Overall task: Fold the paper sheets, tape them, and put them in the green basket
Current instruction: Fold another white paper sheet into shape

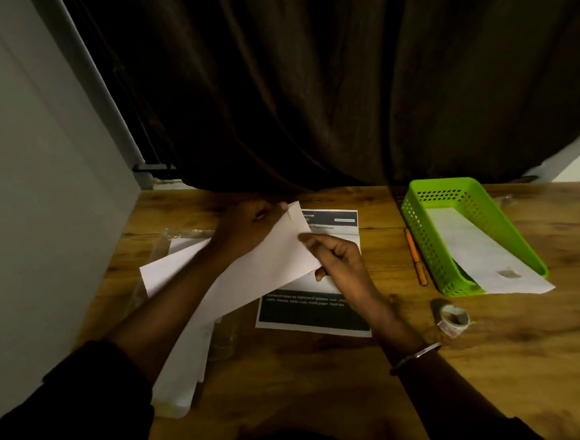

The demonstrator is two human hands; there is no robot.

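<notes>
Two dark sleeves fill the bottom edge, cut off by the frame, with bare forearms reaching forward over the wood-grain table (305, 375). A thin metal bracelet (415, 357) sits on the right wrist.

The left hand (247, 225) pinches the far top corner of a long white paper sheet (261, 269), which is lifted off the table and slanted. The left forearm lies across its lower half, so part of the sheet is hidden. The right hand (339, 257) grips the sheet's right edge, index finger on top and thumb beneath.

Under both hands lies a printed page with dark bands (313, 314); its text is too blurred to read. At the left a stack of white paper (181, 384) lies partly under the arm, with something clear and glossy around it that is hard to make out.

At the right stands a green perforated plastic basket (427, 243) holding a folded white sheet (475, 253) whose near end juts over the rim, a small patch of tape on it. An orange pencil (416, 259) lies just beside the basket, a roll of clear tape (451, 318) nearer. A dark brown curtain (325, 85) hangs behind, its hem covering the table's far edge
</notes>
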